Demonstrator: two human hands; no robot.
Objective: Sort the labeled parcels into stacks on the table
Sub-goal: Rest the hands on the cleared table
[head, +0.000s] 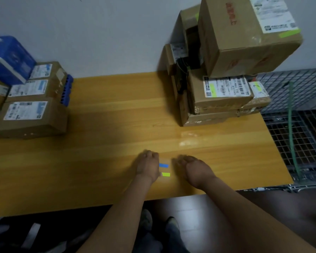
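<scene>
Left grip (pixel 147 166), right grip (pixel 194 169) side by side — palms down, fingers loosely curled

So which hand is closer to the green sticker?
Left. The left hand lies right beside the green sticker; the right hand sits apart on its other side.
</scene>
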